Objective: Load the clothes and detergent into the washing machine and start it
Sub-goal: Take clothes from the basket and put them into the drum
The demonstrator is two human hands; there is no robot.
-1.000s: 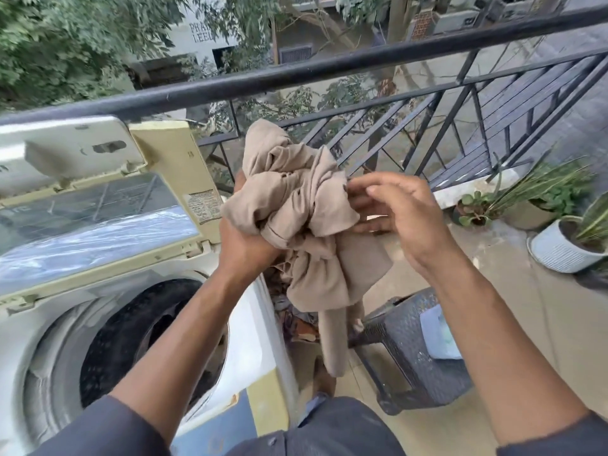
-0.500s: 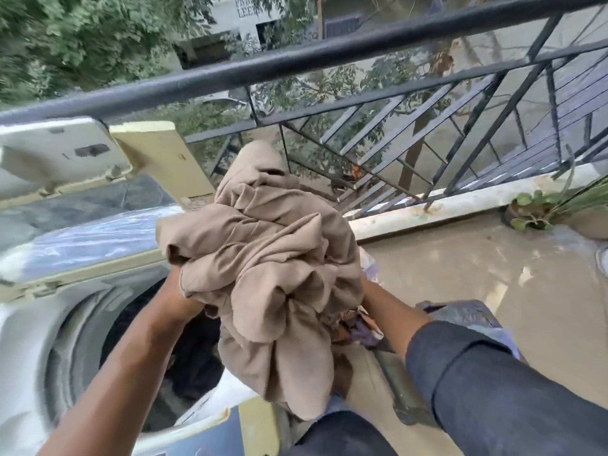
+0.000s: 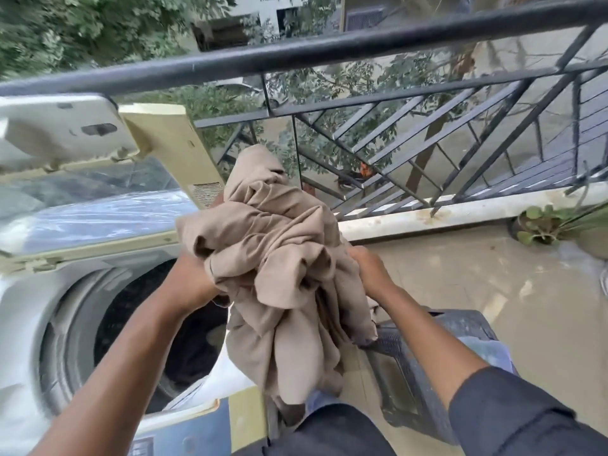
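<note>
Above the right edge of the white top-loading washing machine [image 3: 29, 311], I hold a bunched beige cloth garment [image 3: 279, 268] between both hands. My left hand [image 3: 189, 284] grasps its left side and my right hand [image 3: 368, 269] clutches its right side, the fingers buried in folds. The garment hangs partly over the dark round drum opening [image 3: 158, 327] and partly past the machine's rim. The yellowed lid [image 3: 82, 179] stands raised behind. A dark woven plastic basket [image 3: 411, 373] sits on the floor to my right, below the cloth. A black metal railing [image 3: 329, 51] runs across behind, with a potted green plant [image 3: 543, 225] near it.
</note>
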